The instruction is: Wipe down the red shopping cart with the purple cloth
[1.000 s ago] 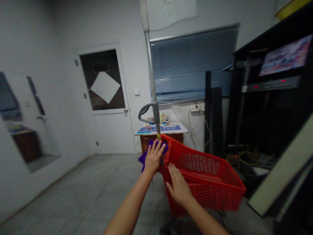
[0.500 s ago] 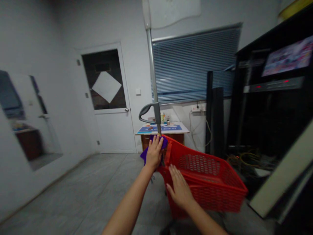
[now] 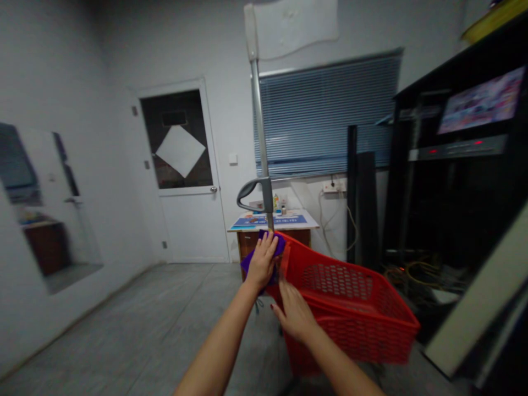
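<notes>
A red plastic shopping cart (image 3: pixel 355 335) with perforated basket walls stands before me. My left hand (image 3: pixel 262 264) presses a purple cloth (image 3: pixel 280 243) against the cart's near upper corner, fingers laid over it; part of the cloth sticks out left of the palm. Behind that corner rises a metal pole (image 3: pixel 259 121) with a grey looped handle (image 3: pixel 253 195) and a white sign at its top. My right hand (image 3: pixel 295 313) is open at the cart's near end, just below the cloth. Its fingertips are at the red edge, thumb apart; whether they touch it I cannot tell.
A small desk (image 3: pixel 274 221) with a printed sheet and small bottles stands against the back wall. A white door (image 3: pixel 192 225) is at left, beside a wall mirror (image 3: pixel 45 220). On the right are a dark rack (image 3: pixel 433 209) with a lit screen, cables and a leaning pale panel (image 3: pixel 466 308).
My right hand has shifted slightly up-left, towards the cloth. My left hand stays on the cloth, moving only slightly. The whole view has shifted a little downward in the picture.
</notes>
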`<state>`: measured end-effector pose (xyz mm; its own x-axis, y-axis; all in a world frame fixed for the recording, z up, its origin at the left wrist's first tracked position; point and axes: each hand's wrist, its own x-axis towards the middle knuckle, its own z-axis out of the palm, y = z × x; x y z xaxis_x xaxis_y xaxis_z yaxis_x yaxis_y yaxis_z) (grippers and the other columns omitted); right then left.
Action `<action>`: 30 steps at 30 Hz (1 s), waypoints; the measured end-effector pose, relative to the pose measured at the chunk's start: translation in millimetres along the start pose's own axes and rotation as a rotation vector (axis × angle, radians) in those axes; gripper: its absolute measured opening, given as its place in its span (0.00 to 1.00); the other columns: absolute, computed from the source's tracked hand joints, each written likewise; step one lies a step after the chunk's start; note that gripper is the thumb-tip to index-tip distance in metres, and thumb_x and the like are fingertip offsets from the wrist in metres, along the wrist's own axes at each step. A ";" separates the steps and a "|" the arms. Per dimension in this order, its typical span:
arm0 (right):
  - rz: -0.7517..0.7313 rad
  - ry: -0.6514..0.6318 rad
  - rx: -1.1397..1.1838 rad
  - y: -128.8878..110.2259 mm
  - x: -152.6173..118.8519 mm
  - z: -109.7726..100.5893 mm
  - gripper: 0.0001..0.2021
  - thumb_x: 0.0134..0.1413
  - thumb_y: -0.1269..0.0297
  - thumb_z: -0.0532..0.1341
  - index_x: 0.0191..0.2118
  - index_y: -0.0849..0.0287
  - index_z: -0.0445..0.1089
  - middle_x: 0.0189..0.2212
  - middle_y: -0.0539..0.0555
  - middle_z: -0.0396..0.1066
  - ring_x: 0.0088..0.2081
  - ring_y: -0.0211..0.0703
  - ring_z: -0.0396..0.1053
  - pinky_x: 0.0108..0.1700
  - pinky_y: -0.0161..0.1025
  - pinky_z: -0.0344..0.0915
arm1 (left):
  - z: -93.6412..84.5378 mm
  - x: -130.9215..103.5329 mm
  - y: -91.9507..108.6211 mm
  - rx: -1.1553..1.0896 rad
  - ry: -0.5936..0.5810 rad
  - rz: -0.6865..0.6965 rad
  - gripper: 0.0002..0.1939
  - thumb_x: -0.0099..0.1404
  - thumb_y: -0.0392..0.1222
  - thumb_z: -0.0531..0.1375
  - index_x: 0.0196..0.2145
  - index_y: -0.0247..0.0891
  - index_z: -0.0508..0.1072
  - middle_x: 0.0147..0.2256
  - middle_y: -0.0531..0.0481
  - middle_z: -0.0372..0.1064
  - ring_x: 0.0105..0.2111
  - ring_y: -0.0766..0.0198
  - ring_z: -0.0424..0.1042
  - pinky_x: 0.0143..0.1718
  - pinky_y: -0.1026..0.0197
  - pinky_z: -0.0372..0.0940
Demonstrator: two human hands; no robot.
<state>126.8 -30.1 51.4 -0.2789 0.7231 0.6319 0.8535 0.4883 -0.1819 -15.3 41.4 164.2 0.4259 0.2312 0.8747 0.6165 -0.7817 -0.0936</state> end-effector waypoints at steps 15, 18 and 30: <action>0.076 0.005 -0.079 -15.3 1.6 -6.1 0.42 0.60 0.53 0.55 0.70 0.64 0.31 0.68 0.62 0.40 0.66 0.54 0.48 0.63 0.51 0.54 | -28.0 8.7 -8.3 0.363 -0.222 0.237 0.33 0.65 0.29 0.52 0.66 0.46 0.54 0.65 0.50 0.51 0.67 0.56 0.44 0.64 0.48 0.51; 0.100 -0.007 -0.097 -19.9 3.0 -7.4 0.41 0.59 0.53 0.55 0.70 0.63 0.33 0.69 0.61 0.36 0.66 0.54 0.49 0.63 0.50 0.54 | -36.2 23.8 -7.8 0.378 -0.204 0.228 0.33 0.65 0.29 0.51 0.66 0.45 0.53 0.66 0.51 0.49 0.67 0.56 0.42 0.65 0.49 0.49; 0.101 0.018 -0.133 -20.0 -3.8 1.5 0.40 0.59 0.52 0.55 0.70 0.58 0.35 0.69 0.56 0.36 0.67 0.55 0.45 0.64 0.52 0.52 | -36.6 8.3 -15.0 0.407 -0.221 0.331 0.30 0.68 0.32 0.50 0.66 0.44 0.52 0.66 0.50 0.51 0.66 0.59 0.48 0.63 0.52 0.51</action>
<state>110.1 -41.8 51.5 -0.1822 0.7558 0.6290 0.9277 0.3441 -0.1447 -45.2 33.9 190.2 0.7411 0.1619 0.6515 0.6136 -0.5572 -0.5595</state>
